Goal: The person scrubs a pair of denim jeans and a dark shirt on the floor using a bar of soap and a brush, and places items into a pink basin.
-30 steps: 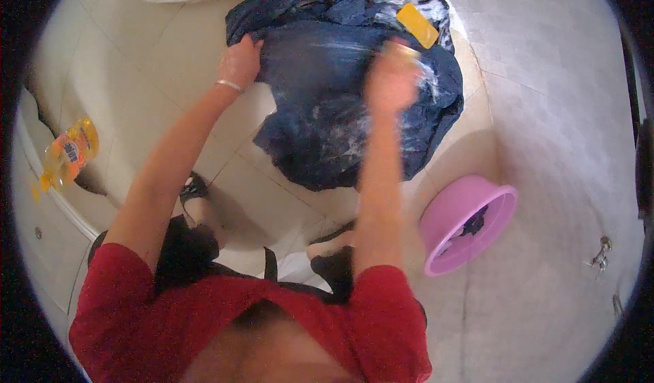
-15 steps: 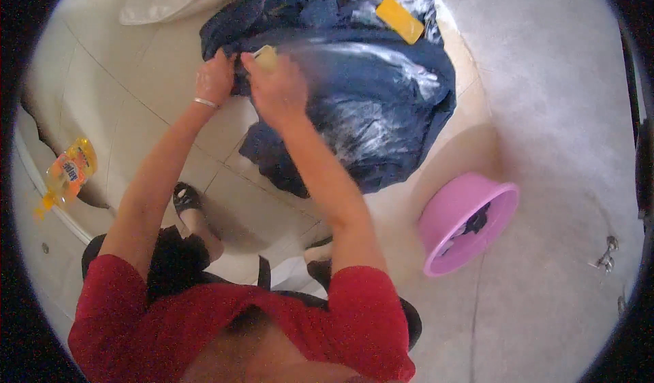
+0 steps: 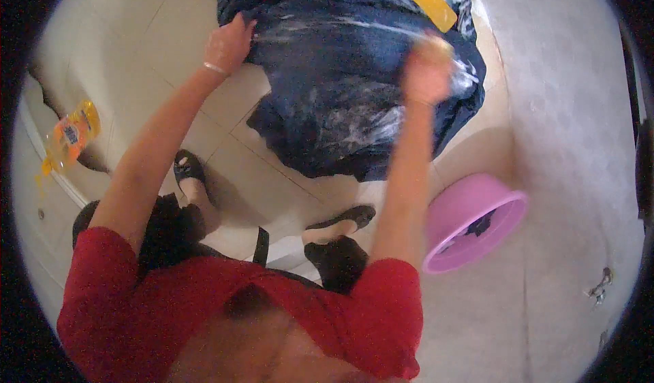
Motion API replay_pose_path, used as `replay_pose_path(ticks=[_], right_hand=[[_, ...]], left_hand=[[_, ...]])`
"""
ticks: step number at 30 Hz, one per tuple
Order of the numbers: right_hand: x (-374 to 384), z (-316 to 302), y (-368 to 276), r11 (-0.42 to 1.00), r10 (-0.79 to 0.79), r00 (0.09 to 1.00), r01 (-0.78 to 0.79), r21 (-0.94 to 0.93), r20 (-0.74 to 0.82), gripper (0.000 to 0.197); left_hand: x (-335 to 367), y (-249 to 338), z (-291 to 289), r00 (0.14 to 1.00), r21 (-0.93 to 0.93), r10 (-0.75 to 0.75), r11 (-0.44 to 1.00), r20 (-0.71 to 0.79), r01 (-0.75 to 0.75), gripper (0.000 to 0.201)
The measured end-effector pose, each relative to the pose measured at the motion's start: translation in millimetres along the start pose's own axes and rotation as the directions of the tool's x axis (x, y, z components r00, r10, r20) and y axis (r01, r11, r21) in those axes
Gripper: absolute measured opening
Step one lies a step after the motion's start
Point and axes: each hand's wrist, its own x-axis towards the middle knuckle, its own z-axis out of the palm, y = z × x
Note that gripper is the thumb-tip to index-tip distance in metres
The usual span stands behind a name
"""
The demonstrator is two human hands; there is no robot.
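**On the tiled floor (image 3: 225, 104), a soft dark blue cloth (image 3: 320, 63) with white smears (image 3: 371, 131)**

Across the upper middle of the view, the dark blue cloth lies spread on the tiles, bunched into folds at its far side. It looks thick but limp, so I judge that it bends easily and does not break. If it is wet, which I cannot confirm, it is probably heavy to lift whole, and the white smears may make it slippery. The better place to take hold is the left edge, where less white is visible.

There the left hand (image 3: 230, 42) is, with its fingers curled in and seeming to pinch this edge. The right hand (image 3: 428, 70), blurred, is over the right part of the cloth, closed around a small pale yellow piece (image 3: 441, 44); the exact grip I cannot tell.

Just beyond this hand, a yellow slab (image 3: 434, 6) rests on the whitened folds. Farther out, a pink basin (image 3: 463, 206) stands tilted at the right, with something dark inside, and a clear bottle (image 3: 76, 134) with orange label is at the far left.
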Motion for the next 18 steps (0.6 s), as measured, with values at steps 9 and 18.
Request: replay_pose_path(ticks=[9,18], right_hand=[[7,-77,17,0.787,-0.481,0.868,0.365,0.497,0.124,0.043],[-50,-83,-25,0.818,-0.568,0.634,0.37,0.44,0.524,0.059]], left_hand=[[25,4,-14,0.992,-0.221,-0.109,0.968,0.071,0.122,0.04],[15,29,-22,0.953,-0.476,-0.107,0.878,-0.282,-0.043,0.041]])
